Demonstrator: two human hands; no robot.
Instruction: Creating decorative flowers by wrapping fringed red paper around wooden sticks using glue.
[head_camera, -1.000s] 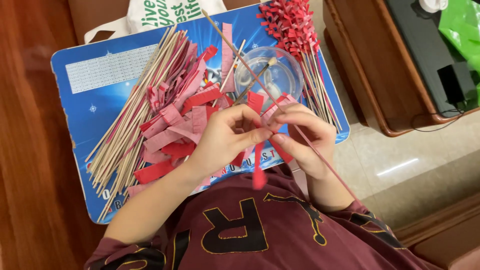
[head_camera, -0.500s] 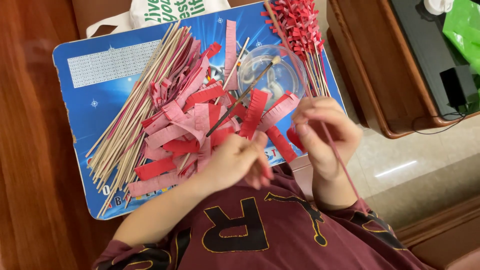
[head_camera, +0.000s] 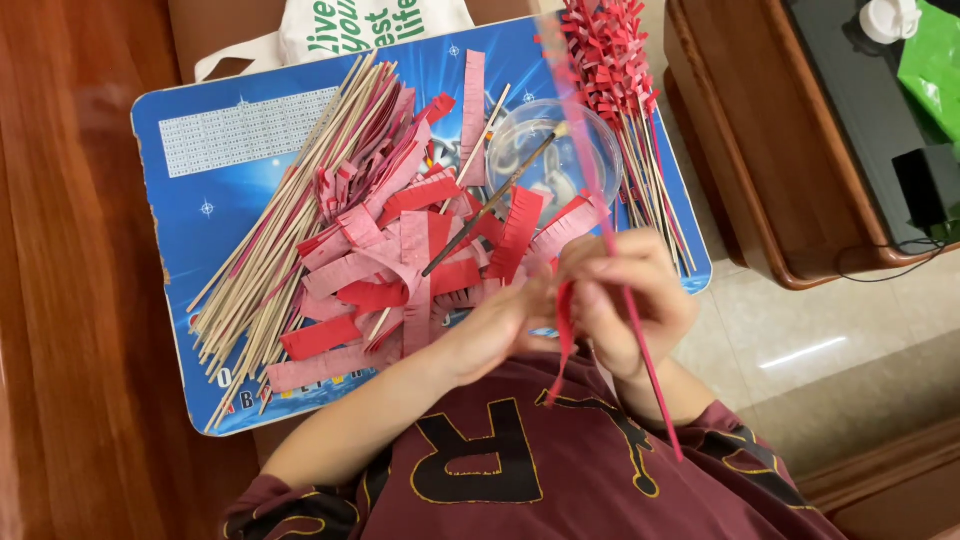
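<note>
My right hand (head_camera: 628, 300) grips a long thin red stick (head_camera: 655, 395) that runs from above the bowl down past my shirt. My left hand (head_camera: 492, 330) meets it at the stick and pinches a red fringed paper strip (head_camera: 564, 335), whose tail hangs down between the two hands. Both hands hover over the near right edge of a blue board (head_camera: 230, 150). On the board lie a pile of red and pink fringed paper strips (head_camera: 400, 265) and a bundle of bare bamboo sticks (head_camera: 265, 265).
A clear plastic bowl (head_camera: 570, 160) with a thin brush (head_camera: 490, 205) leaning out of it sits at the board's far right. Finished red-fringed sticks (head_camera: 610, 60) lie beside it. A white tote bag (head_camera: 370, 25) is behind. A wooden cabinet (head_camera: 760, 150) stands to the right.
My left hand has moved up and right from the strip pile to join my right hand at the stick. The red strip now hangs from the stick between them.
</note>
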